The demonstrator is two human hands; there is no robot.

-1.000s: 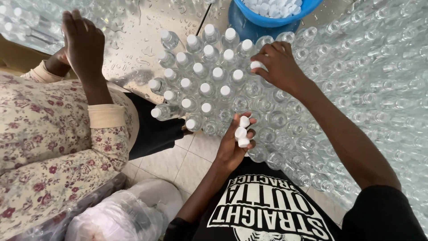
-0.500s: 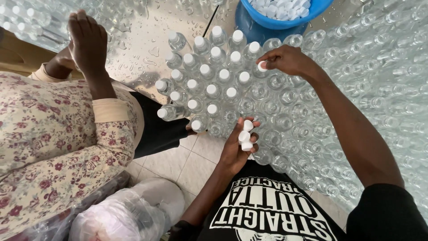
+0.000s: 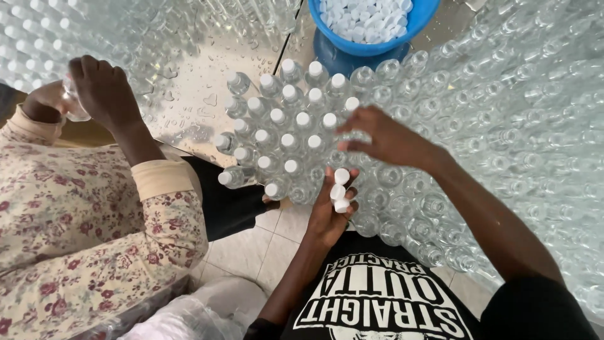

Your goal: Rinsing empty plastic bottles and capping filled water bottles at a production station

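Small round white plastic caps (image 3: 340, 189), smooth, three stacked in a short column running roughly 12 to 6 o'clock, sit pinched in the left hand (image 3: 328, 211), fingers curled around them. At about 2 o'clock from there, the right hand (image 3: 389, 138) hovers over clear glossy plastic bottles (image 3: 402, 189), fingers bunched on another cap. Capped bottles (image 3: 283, 135) at 11 o'clock. Blue bowl of caps (image 3: 371, 25) at 12. Another person's hand (image 3: 104, 91) at 9, floral sleeve.

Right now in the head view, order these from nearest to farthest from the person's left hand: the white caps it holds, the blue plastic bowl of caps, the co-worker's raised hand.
1. White plastic caps, held in the left hand itself.
2. Blue plastic bowl, straight ahead at the top.
3. Co-worker's raised hand, far left.
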